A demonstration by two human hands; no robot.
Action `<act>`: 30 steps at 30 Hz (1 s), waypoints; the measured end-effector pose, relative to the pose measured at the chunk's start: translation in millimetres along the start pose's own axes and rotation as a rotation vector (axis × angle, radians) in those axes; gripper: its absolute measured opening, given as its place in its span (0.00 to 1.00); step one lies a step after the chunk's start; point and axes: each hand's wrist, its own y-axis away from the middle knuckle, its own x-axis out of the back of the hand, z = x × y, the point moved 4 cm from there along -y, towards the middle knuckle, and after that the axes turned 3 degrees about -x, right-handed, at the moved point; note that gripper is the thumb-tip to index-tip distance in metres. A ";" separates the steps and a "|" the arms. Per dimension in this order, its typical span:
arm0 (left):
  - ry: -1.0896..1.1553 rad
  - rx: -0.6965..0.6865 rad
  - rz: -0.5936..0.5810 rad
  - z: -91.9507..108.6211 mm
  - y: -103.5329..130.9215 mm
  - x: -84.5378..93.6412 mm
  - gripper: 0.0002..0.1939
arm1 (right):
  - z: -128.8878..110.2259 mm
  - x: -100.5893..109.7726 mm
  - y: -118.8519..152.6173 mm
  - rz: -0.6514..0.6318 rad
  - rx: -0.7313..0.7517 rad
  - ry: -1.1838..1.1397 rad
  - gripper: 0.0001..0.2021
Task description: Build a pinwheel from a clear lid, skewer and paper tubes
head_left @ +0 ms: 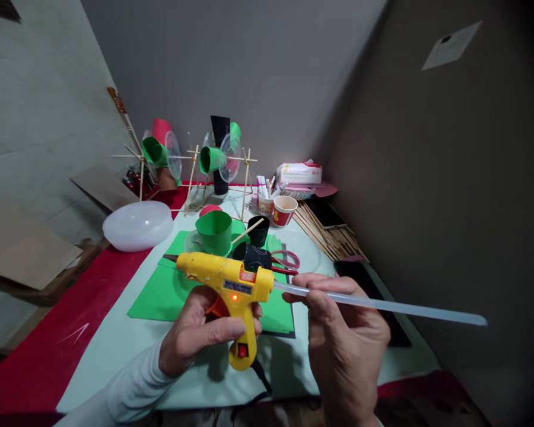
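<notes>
A yellow hot glue gun (222, 276) is held up over the table, nozzle pointing left, its small orange light lit. My left hand (204, 326) is wrapped round its handle near the orange trigger. Between the thumb and fingers of my right hand (345, 332) is a long translucent glue stick (391, 306). The stick's left end meets the back of the gun; how far in it sits I cannot tell. Behind the gun are a green paper cup shape (214, 232), a black cup shape (258, 231) and red-handled scissors (287, 261), partly covered.
Two stick-framed wheels with paper cups (166, 155) stand at the back. A white balloon (137, 225) lies left. Green paper sheets (153, 299) lie under the gun. A red paper cup (285, 211), wooden sticks (323, 228), a phone (324, 213) and a tissue pack (299, 174) occupy the right.
</notes>
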 end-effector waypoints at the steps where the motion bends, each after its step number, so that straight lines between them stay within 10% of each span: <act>1: -0.003 0.002 0.006 0.0 -0.1 0.0 0.19 | 1.1 0.4 0.5 -0.001 -0.005 -0.011 0.02; 24: -0.081 -0.079 -0.190 -11.0 -6.8 10.3 0.13 | 3.5 -9.4 4.5 -0.025 -0.031 -0.078 0.09; 30: -0.099 -0.019 -0.185 -8.6 -7.4 0.6 0.17 | 2.3 2.9 14.5 -0.217 -0.054 0.104 0.14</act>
